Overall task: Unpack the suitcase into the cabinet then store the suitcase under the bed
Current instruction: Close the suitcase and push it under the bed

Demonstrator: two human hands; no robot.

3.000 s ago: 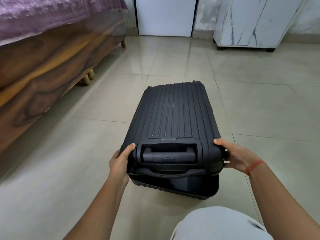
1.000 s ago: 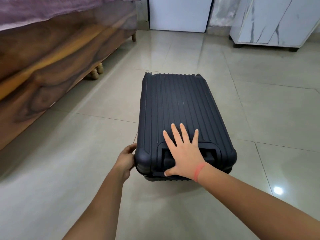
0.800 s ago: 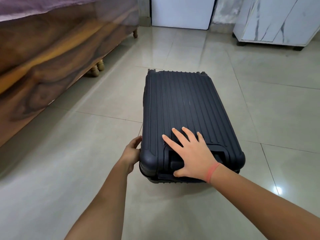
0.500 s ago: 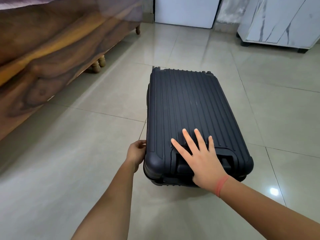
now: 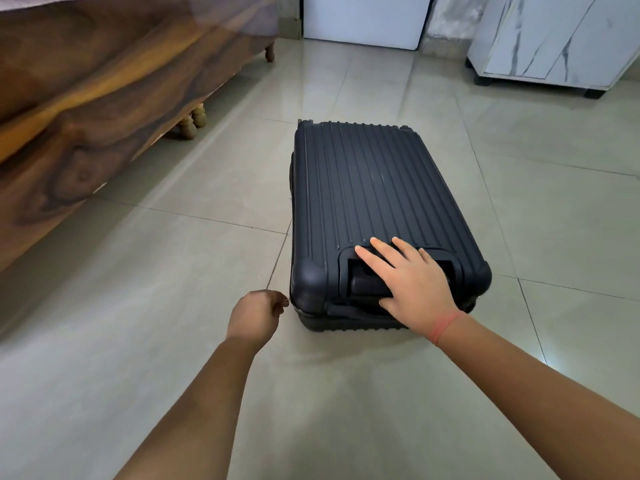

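Fingers point(image 5: 379, 251) of the right hand point(image 5: 415, 285) lie flat on a black ribbed plastic suitcase point(image 5: 367, 188); left hand point(image 5: 254, 315) curled beside its corner, hold unclear. Brown wooden bed point(image 5: 86, 98) upper left; white marbled cabinet point(image 5: 554, 39) upper right.

Glossy beige floor tiles point(image 5: 173, 341) run across the room, with thin dark grout lines point(image 5: 214, 221) crossing them. A bright glare spot point(image 5: 544, 356) shines low on the right. At the back a plain white panel point(image 5: 363, 19) stands beside a mottled grey wall point(image 5: 450, 22).
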